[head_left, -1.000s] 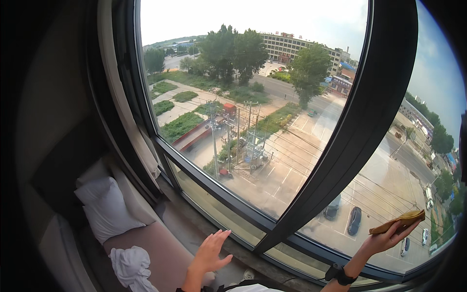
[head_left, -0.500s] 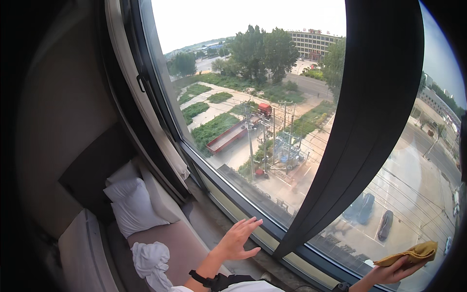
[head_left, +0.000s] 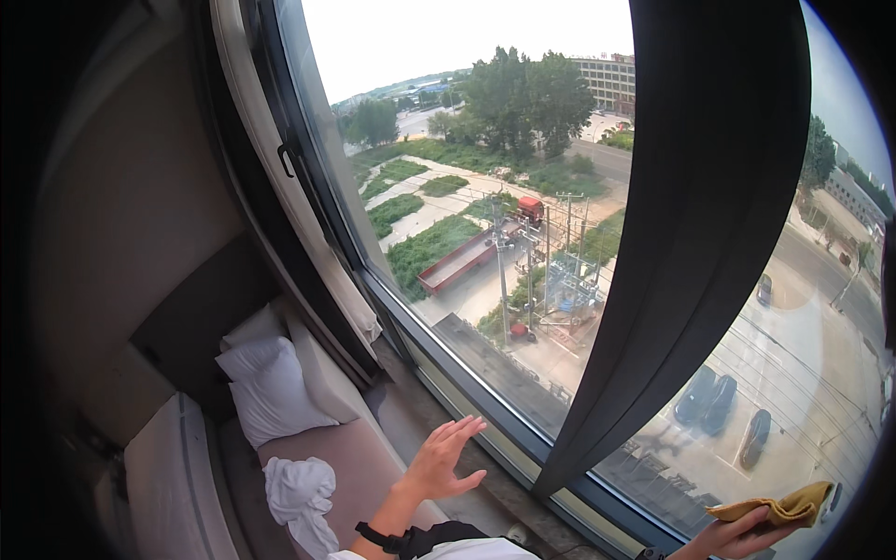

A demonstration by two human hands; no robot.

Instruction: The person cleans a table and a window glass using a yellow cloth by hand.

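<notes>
In my right hand point(head_left: 747, 536), low at the right, is a folded yellow-brown cloth point(head_left: 779, 507). My fingers press it up near the right window pane point(head_left: 793, 373); whether it touches the glass I cannot tell. My left hand point(head_left: 441, 462) is raised with its fingers spread and nothing in it, above the window ledge. Between the two hands the foot of a wide dark pillar point(head_left: 691, 233) comes down to the window frame point(head_left: 495, 401). A black band circles my left wrist.
A sofa point(head_left: 359, 467) stands at the left with white pillows point(head_left: 271, 387) and a crumpled white cloth point(head_left: 301, 495). A light curtain point(head_left: 327, 271) hangs beside the large left pane point(head_left: 467, 233), which has a dark handle point(head_left: 286, 161) on its frame. Outside lie trees, a red truck and parked cars.
The view has turned slightly, so the room and window scene sit further right. My right hand with the cloth appears a little lower and further left; my left hand stays raised and spread.
</notes>
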